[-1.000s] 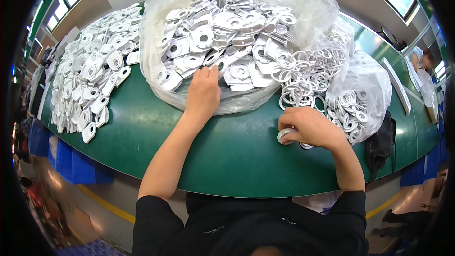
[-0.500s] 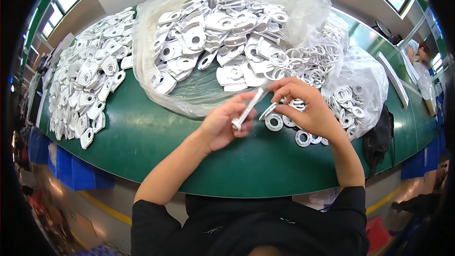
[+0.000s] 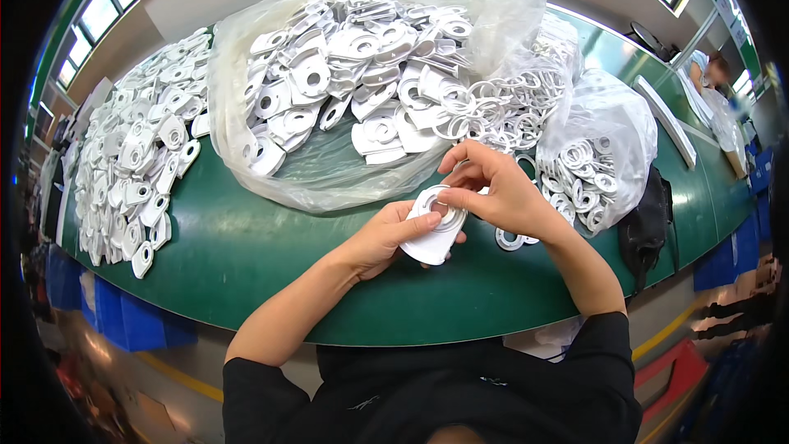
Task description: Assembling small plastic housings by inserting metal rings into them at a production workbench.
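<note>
My left hand (image 3: 380, 238) grips a flat white plastic part (image 3: 429, 248) with one rounded end and a round hole, its thumb lying across the face. My right hand (image 3: 511, 197) is closed at that rounded end, its thumb and fingers on a white ring (image 3: 422, 201) lying over the hole. The right fingers hide some of the ring, so I cannot tell how deep it sits. Loose white rings (image 3: 508, 240) lie on the green table partly beneath my right hand.
A large clear plastic bag (image 3: 304, 197) lies open beyond my hands, holding similar white parts (image 3: 312, 80) and rings. More parts are heaped at left (image 3: 136, 168). At right are a smaller bag of rings (image 3: 629, 127), a black pouch (image 3: 643, 230) and a white strip (image 3: 664, 122).
The white part has turned from edge-on to face-up and come slightly nearer. My right hand has brought its ring from beside the part onto the rounded end. The view has shifted slightly.
</note>
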Demonstrator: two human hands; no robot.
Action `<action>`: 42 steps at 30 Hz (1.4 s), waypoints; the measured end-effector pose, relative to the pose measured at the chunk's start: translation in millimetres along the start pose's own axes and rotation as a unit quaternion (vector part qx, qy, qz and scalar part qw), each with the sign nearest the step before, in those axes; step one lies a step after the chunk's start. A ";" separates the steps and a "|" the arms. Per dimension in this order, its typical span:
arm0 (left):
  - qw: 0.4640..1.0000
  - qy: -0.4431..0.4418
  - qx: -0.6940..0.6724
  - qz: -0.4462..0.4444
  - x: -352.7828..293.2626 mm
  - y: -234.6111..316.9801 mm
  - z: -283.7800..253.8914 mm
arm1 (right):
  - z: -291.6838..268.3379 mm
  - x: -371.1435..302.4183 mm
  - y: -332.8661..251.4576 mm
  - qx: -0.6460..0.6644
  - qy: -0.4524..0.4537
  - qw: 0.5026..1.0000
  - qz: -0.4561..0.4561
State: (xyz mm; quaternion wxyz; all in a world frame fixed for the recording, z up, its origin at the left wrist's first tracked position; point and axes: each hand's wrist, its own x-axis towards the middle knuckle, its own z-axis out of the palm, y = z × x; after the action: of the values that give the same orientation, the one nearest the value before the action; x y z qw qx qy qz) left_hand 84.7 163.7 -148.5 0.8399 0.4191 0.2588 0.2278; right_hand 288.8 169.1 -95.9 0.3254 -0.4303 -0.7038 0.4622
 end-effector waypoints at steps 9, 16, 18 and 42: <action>0.993 0.088 -0.055 0.047 4.0 -3.9 1.7 | -28.7 14.4 27.5 -0.365 0.205 0.891 -0.173; 0.989 0.128 -0.066 0.035 2.5 -2.2 -10.0 | -38.5 12.1 27.1 -0.341 0.136 0.924 -0.108; 0.988 0.132 -0.079 0.030 1.6 -2.0 -10.0 | -43.5 14.1 24.7 -0.278 0.118 0.952 -0.059; 0.988 0.086 -0.073 0.107 1.7 1.1 -6.4 | -12.1 14.0 25.9 -0.317 0.040 0.872 -0.371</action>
State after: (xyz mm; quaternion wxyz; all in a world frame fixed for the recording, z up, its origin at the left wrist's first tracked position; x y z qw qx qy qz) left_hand 81.7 169.0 -151.3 0.8134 0.3612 0.2664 0.3701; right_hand 301.2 191.5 -114.7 0.3471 -0.2360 -0.9067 0.0424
